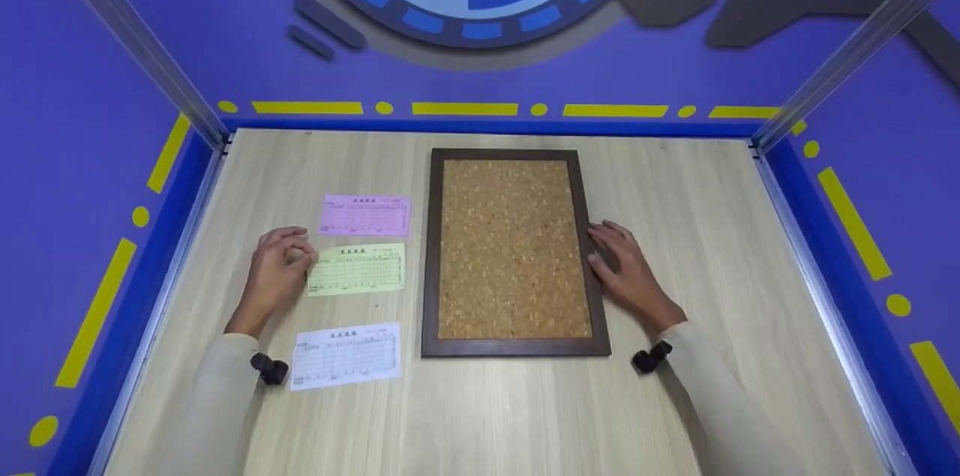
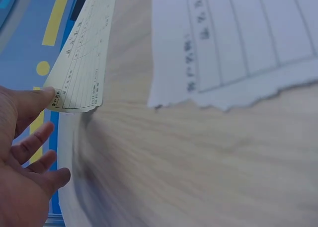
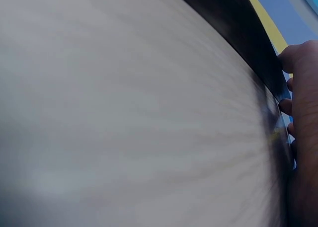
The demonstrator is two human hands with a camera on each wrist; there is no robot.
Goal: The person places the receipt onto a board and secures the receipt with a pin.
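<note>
My left hand (image 1: 279,270) pinches the left edge of a light green printed slip (image 1: 360,270), thumb and forefinger meeting in a ring. In the left wrist view the thumb lies on the corner of that green slip (image 2: 79,73), which curves up a little from the table. A pink slip (image 1: 365,215) lies just beyond it, and a white slip (image 1: 346,356) lies nearer me. My right hand (image 1: 626,266) rests its fingertips against the right side of a dark-framed cork board (image 1: 514,251), fingers loosely bent. The right wrist view shows them beside the dark frame (image 3: 233,23).
The cork board lies flat on a pale wooden table (image 1: 510,416), right of the slips. Purple-blue panels (image 1: 172,34) with yellow marks stand at the back and both sides. A dark wrist camera (image 1: 268,369) sits near the white slip's left edge.
</note>
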